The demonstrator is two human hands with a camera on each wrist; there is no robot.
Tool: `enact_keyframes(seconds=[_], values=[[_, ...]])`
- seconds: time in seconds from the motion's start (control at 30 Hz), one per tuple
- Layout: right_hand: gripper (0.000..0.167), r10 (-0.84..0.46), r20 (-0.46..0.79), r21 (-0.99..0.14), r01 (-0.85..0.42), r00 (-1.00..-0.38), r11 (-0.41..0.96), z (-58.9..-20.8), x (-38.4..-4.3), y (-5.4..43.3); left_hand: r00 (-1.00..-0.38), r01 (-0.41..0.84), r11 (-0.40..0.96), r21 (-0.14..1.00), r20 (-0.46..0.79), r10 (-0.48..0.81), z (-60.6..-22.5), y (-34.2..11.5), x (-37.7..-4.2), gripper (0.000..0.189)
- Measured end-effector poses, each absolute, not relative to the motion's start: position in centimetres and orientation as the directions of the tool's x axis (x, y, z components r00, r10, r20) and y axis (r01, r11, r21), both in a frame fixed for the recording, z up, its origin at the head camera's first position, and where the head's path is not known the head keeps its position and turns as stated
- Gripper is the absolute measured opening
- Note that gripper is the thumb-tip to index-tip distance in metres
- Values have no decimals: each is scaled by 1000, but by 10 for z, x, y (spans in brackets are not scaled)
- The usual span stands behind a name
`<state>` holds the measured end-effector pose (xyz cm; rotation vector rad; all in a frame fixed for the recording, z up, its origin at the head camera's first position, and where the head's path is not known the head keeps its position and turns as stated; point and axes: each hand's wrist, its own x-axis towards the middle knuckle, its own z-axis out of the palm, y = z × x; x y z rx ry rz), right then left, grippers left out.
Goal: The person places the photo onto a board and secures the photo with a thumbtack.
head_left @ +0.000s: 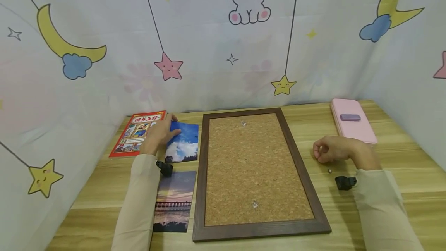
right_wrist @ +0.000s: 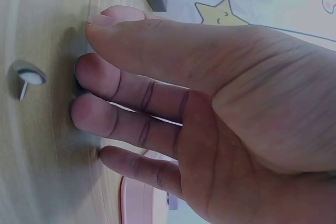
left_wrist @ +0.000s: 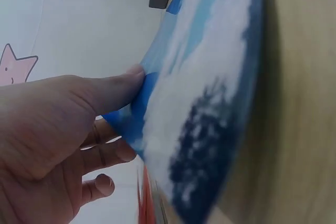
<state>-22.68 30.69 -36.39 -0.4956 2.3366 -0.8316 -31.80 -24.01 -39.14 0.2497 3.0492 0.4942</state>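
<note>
My left hand [head_left: 158, 133] pinches the edge of a photo of blue sky and clouds [head_left: 186, 142] between thumb and fingers; in the left wrist view the photo [left_wrist: 205, 61] bends up off the table. Below it lies a sunset photo of a pier [head_left: 175, 200]. My right hand [head_left: 334, 149] hovers low over the table right of the corkboard [head_left: 258, 165], thumb and index finger close together, other fingers loosely bent, nothing visible between them. Beside its fingertips in the right wrist view is a silver thumbtack [right_wrist: 29, 74].
A red-bordered booklet [head_left: 125, 136] lies under and left of my left forearm's hand. On the right rests a pink case [head_left: 355, 127] with a purple bar [head_left: 350, 117]. Small shiny bits [head_left: 243, 123] sit near the board's top and bottom. A printed curtain [head_left: 216, 42] hangs behind.
</note>
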Motion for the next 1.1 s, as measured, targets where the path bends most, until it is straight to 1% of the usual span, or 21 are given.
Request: enact_keyframes(seconds=[0.1, 0.23, 0.43, 0.67, 0.87, 1.1], values=[[9, -520, -409, -665, -146, -749, 733, -365, -227, 307, -986, 162, 933, 321, 10, 168, -388, -241, -317, 42], [9, -523, -397, -666, -155, -754, 729, -366, -229, 308, -984, 174, 921, 348, 34, 173, -382, -242, -314, 38], [8, -566, -326, -670, -237, -757, 703, -369, -231, 306, -985, 169, 899, 403, 47, 164, -377, -244, -313, 38], [7, -599, -304, -719, -234, -741, 654, -371, -231, 292, -987, 158, 855, 495, 49, 154, -373, -243, -312, 40], [7, -616, -325, -736, -217, -717, 641, -371, -229, 281, -988, 146, 841, 521, 40, 146, -369, -241, -310, 41], [13, -575, -422, -695, -157, -701, 701, -371, -225, 272, -984, 171, 815, 554, 60, 166, -368, -238, -312, 41]])
